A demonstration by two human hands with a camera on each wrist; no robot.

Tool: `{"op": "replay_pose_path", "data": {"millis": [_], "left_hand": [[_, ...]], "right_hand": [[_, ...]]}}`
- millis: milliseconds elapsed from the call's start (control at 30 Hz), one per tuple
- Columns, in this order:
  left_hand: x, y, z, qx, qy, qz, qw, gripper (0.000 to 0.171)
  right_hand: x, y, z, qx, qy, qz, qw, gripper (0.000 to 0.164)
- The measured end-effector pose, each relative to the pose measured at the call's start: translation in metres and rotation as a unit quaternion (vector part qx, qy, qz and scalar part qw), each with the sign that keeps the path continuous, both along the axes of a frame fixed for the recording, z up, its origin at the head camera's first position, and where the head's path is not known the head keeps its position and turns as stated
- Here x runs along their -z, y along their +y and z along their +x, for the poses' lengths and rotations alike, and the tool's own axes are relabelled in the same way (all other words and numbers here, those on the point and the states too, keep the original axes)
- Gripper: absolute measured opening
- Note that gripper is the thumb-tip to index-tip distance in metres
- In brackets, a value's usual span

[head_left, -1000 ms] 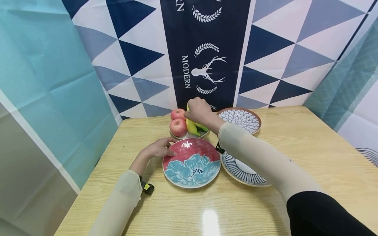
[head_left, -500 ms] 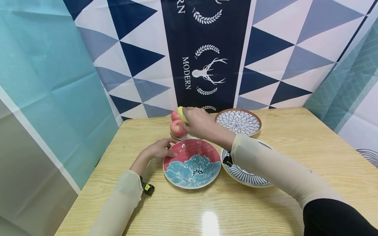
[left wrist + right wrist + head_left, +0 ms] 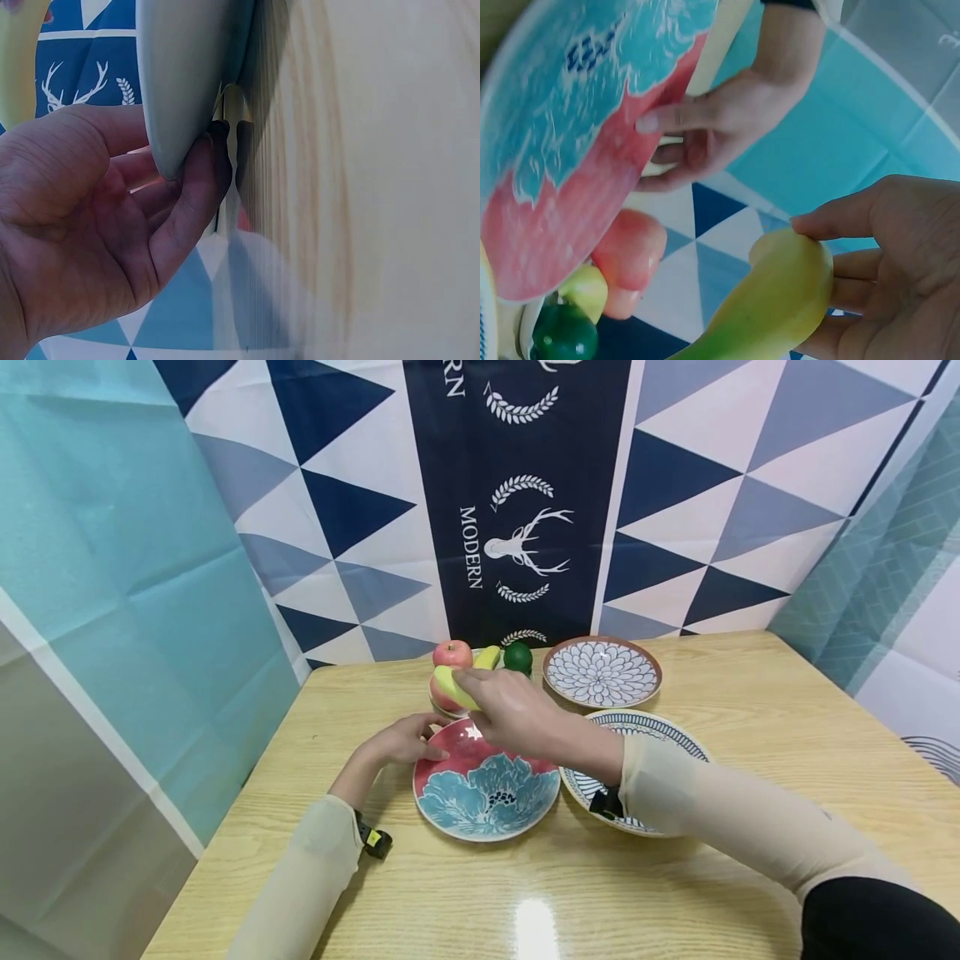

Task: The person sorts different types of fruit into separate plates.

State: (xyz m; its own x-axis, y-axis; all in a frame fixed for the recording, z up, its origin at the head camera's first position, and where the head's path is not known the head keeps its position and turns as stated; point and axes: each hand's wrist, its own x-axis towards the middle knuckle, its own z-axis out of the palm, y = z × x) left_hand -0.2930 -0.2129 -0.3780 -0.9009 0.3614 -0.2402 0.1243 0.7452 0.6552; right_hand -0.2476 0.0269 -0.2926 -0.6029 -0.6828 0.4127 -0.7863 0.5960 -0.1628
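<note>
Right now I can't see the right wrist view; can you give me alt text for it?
The right hand holds a yellow-green banana between thumb and fingers. Beyond it, the left hand grips the rim of a pink and turquoise plate. At lower left are pink-red apples, a yellow-green fruit and a dark green fruit.

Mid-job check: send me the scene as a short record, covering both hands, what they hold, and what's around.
Left hand: grips the rim of the flowered plate, thumb over the rim, other fingers beneath
Right hand: holds a banana in the air
Flowered plate: on the table, pink and blue
Beyond the flowered plate: two apples, a second yellow fruit, a dark green fruit
Other plates: brown-rimmed plate and blue-and-white plate, partly hidden by the right arm
</note>
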Motion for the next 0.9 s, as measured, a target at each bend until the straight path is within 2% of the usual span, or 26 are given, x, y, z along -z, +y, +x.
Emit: {"op": "replay_pose_path", "data": {"millis": [167,300,467,633,767,900], "left_hand": [[0.000,-0.002,0.000,0.011,0.011,0.003,0.9999,0.054],[0.000,-0.003,0.000,0.023,0.026,0.004,0.9994,0.044],[0.000,-0.003,-0.001,0.043,0.028,0.012,0.9986,0.039],[0.001,-0.003,-0.003,0.041,0.023,0.001,0.9989,0.046],[0.003,-0.004,-0.003,0.043,0.022,-0.001,0.9988,0.047],[0.001,-0.003,-0.001,0.030,0.011,0.002,0.9995,0.047]], "right_hand": [[0.006,0.001,0.014,-0.032,-0.012,0.001,0.999,0.051],[0.012,0.000,0.024,-0.054,-0.020,0.007,0.998,0.049],[0.022,-0.001,0.035,-0.055,-0.037,0.046,0.997,0.054],[0.030,-0.004,0.043,-0.038,-0.064,0.092,0.993,0.059],[0.036,-0.006,0.048,-0.044,-0.082,0.104,0.990,0.061],[0.042,-0.007,0.053,-0.060,-0.087,0.116,0.988,0.061]]}}
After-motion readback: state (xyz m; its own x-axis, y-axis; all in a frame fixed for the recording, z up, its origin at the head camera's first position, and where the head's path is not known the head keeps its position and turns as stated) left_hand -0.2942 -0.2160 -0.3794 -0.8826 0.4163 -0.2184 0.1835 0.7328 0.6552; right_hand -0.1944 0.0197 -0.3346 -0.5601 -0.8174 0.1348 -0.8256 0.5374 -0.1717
